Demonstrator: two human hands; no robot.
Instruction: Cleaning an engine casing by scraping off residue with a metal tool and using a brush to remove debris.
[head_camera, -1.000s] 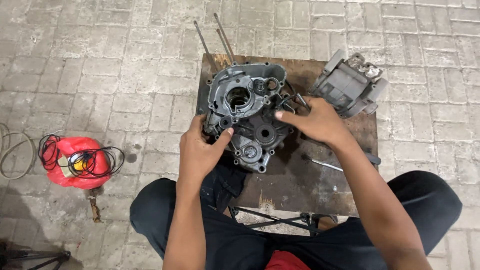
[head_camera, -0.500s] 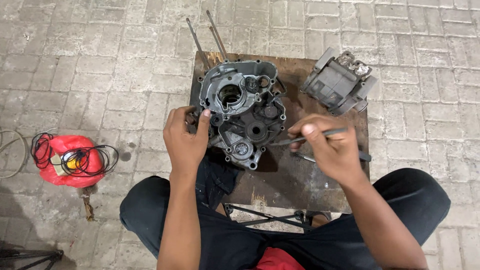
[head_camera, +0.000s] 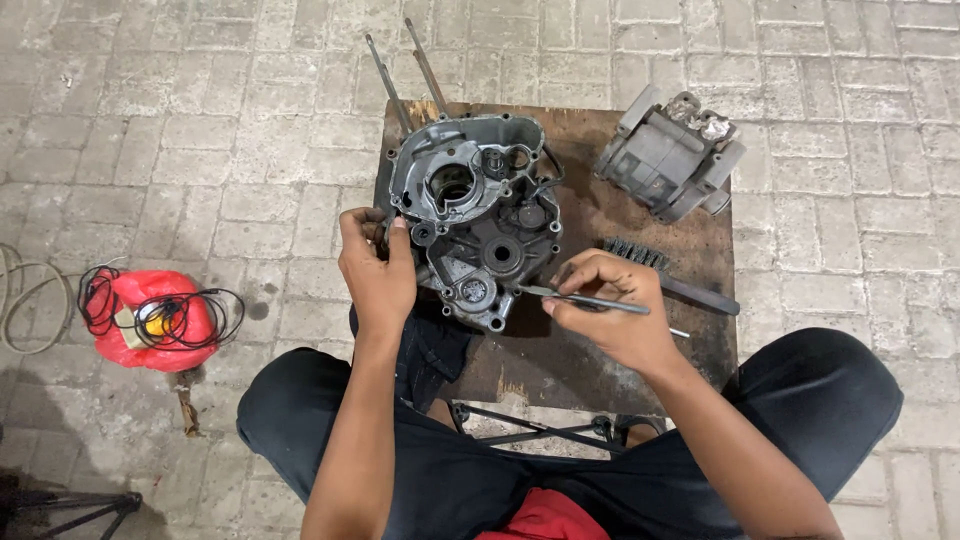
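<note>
A grey metal engine crankcase half (head_camera: 475, 215) lies on a low brown wooden stool (head_camera: 600, 355) in front of me. My left hand (head_camera: 375, 270) grips its left edge. My right hand (head_camera: 615, 310) holds a thin metal tool (head_camera: 585, 298) like a pen, its tip pointing at the lower right edge of the crankcase. Two long studs (head_camera: 400, 75) stick out past the far edge of the stool.
A grey engine cylinder block (head_camera: 668, 152) sits at the stool's far right corner. A wire brush (head_camera: 665, 272) lies behind my right hand. On the paved floor to the left lie a red bag with black cables (head_camera: 150, 315) and a hose (head_camera: 20, 300).
My right hand left the crankcase, drew back to the right and now holds the thin metal tool. The wire brush is uncovered. My left hand stays on the case's left edge.
</note>
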